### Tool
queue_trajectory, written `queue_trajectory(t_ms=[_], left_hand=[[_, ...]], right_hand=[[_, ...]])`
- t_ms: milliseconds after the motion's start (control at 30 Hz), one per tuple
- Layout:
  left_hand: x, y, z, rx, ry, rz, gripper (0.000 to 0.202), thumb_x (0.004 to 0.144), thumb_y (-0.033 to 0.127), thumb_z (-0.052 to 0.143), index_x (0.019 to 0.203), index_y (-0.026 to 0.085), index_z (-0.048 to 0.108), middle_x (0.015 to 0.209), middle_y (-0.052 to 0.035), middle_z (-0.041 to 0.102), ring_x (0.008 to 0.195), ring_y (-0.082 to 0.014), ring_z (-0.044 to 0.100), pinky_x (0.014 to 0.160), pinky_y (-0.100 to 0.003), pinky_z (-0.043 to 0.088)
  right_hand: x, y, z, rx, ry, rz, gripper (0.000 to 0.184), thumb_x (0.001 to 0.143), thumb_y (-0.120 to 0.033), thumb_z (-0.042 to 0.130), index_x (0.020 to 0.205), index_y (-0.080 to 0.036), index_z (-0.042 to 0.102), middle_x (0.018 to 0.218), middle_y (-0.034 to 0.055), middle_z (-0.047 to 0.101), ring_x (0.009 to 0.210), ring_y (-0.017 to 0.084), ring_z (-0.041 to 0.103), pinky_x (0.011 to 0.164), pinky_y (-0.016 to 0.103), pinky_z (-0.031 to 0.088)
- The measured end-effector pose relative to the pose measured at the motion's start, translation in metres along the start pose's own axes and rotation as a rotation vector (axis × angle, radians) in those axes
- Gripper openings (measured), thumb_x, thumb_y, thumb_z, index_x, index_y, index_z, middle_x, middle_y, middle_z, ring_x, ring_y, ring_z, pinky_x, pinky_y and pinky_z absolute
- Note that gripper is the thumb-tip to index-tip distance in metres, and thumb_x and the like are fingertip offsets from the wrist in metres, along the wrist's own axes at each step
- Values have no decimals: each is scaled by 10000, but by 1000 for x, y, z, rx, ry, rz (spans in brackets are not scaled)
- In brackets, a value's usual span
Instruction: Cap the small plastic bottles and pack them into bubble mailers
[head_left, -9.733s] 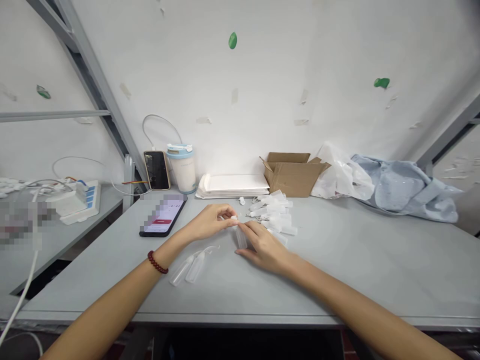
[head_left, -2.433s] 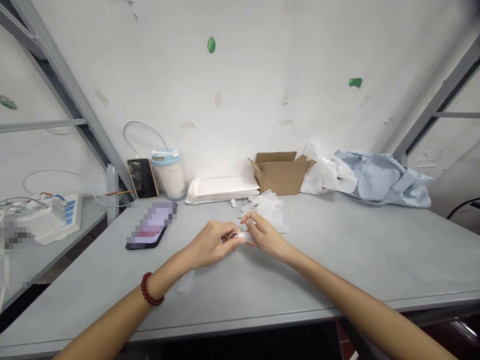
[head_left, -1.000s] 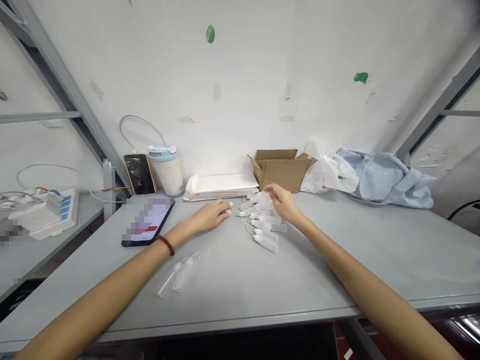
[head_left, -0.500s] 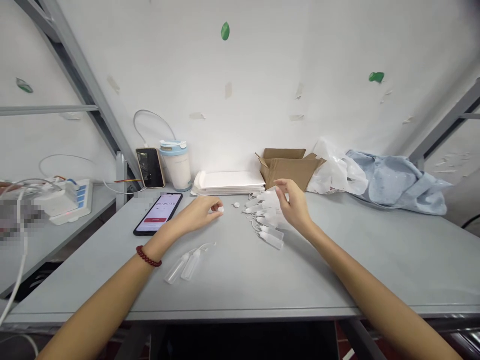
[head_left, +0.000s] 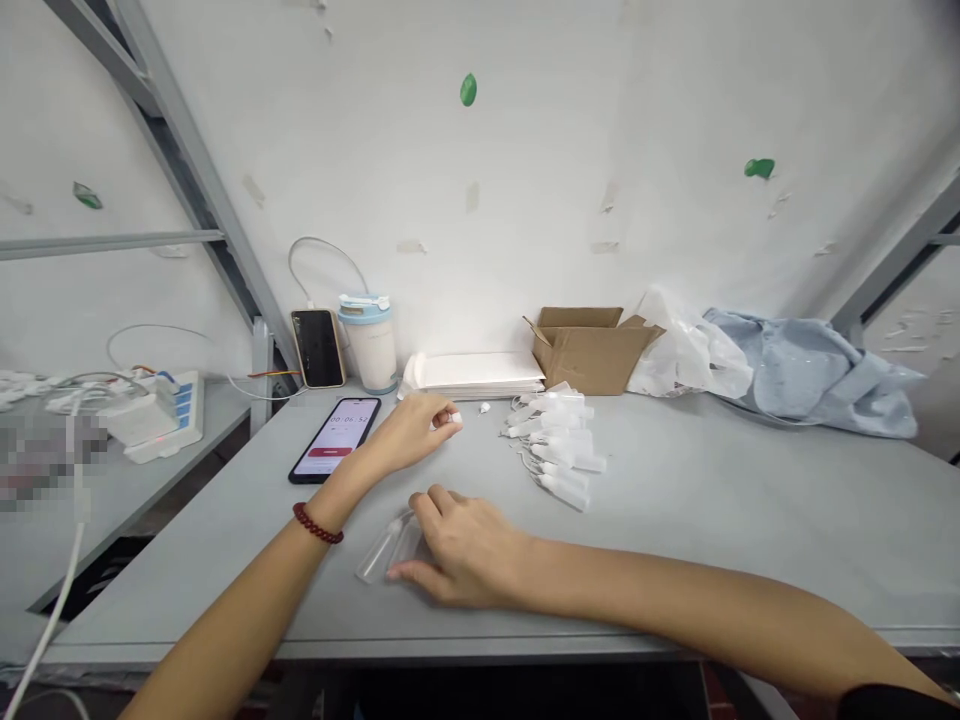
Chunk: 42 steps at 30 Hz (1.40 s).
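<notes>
My left hand (head_left: 414, 430) rests on the grey table with thumb and fingers pinched on a small white cap (head_left: 456, 417). A similar small white piece (head_left: 484, 408) lies just right of those fingertips. Nearer the front, my right hand (head_left: 476, 550) bends round a translucent plastic squeeze bottle (head_left: 407, 543), partly hidden by the thumb and fingers. Another clear squeeze bottle (head_left: 377, 558) lies beside it on the left. Several more translucent bottles (head_left: 566, 455) with thin tethered tips are spread in a pile right of centre.
A phone showing a timer (head_left: 337, 438) lies left of my left hand. Along the wall stand a second phone (head_left: 318, 347), a cup with a blue lid (head_left: 369, 345), white envelopes (head_left: 480, 372), a cardboard box (head_left: 592, 358), a plastic bag (head_left: 686, 350) and blue cloth (head_left: 810, 370).
My right hand has moved from the bottle pile to the front left, where it now covers one of the two separate bottles. My left hand keeps its pinch on the cap. The view has shifted slightly.
</notes>
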<state>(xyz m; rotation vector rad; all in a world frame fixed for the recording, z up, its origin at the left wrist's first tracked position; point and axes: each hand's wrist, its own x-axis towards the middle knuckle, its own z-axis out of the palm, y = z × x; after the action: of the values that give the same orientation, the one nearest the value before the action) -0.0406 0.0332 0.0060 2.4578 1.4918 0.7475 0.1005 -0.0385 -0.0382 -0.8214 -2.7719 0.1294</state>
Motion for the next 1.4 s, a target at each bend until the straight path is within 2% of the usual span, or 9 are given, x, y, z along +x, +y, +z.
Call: queue_trajectory(t_ms=[133, 367, 500, 567, 700, 900, 1000, 1233, 1400], left_hand=[[1, -4, -1, -14, 24, -8, 152, 788, 264, 521, 813, 154, 623, 765, -22, 649, 695, -150, 573, 639, -254, 422], [0, -1, -2, -62, 47, -1, 145, 784, 262, 528, 787, 154, 625, 750, -19, 647, 681, -142, 565, 628, -249, 418], [-2, 4, -6, -181, 65, -22, 177, 788, 307, 543, 794, 158, 639, 721, -6, 641, 670, -133, 561, 616, -232, 417], [-2, 7, -7, -233, 68, -50, 194, 786, 326, 548, 786, 160, 648, 709, -5, 639, 668, -134, 558, 609, -229, 414], [-3, 13, -4, -325, 6, -76, 227, 789, 357, 546, 798, 161, 660, 740, -10, 641, 676, -134, 547, 588, -223, 401], [-3, 19, 7, -389, -126, -37, 256, 811, 367, 523, 827, 166, 680, 711, -3, 619, 658, -124, 514, 582, -220, 376], [-4, 22, 8, -391, -136, -48, 265, 814, 372, 517, 846, 167, 681, 721, -5, 620, 667, -127, 511, 587, -222, 378], [-5, 29, 7, -418, -165, 0, 277, 828, 338, 490, 997, 189, 650, 867, -19, 651, 773, -142, 547, 628, -224, 407], [-5, 30, 9, -285, -105, -19, 233, 818, 317, 481, 816, 167, 660, 747, -10, 642, 678, -134, 532, 595, -231, 381]], right_hand=[[9, -8, 7, -76, -12, 83, 722, 743, -726, 387, 962, -54, 534, 854, 164, 575, 680, 259, 583, 542, 372, 485], [10, -12, 2, -106, -52, 102, 523, 735, -558, 515, 943, -79, 546, 879, 149, 561, 703, 284, 575, 507, 371, 465], [1, 13, -16, -10, -40, 184, 440, 735, -476, 565, 970, -112, 487, 934, 138, 557, 748, 266, 581, 563, 356, 449], [-4, 34, -22, 121, 44, 246, 422, 740, -424, 581, 1012, -135, 435, 954, 111, 556, 728, 221, 580, 595, 336, 440], [-11, 73, -20, 512, 194, 377, 490, 720, -369, 613, 1079, -176, 341, 791, -5, 538, 572, 128, 542, 542, 267, 423], [-13, 82, -6, 858, 317, 402, 412, 828, -267, 447, 1192, -220, 260, 819, -15, 542, 548, 99, 549, 518, 245, 435], [-14, 83, -3, 812, 337, 386, 349, 864, -226, 382, 1199, -208, 284, 774, -13, 557, 557, 106, 531, 553, 258, 436], [-18, 87, 3, 590, 395, 312, 358, 813, -120, 431, 1159, -178, 359, 950, 68, 603, 830, 173, 573, 721, 318, 437], [-19, 86, 3, 543, 391, 291, 253, 826, -130, 428, 1073, -185, 420, 932, 53, 610, 793, 161, 567, 698, 293, 429]])
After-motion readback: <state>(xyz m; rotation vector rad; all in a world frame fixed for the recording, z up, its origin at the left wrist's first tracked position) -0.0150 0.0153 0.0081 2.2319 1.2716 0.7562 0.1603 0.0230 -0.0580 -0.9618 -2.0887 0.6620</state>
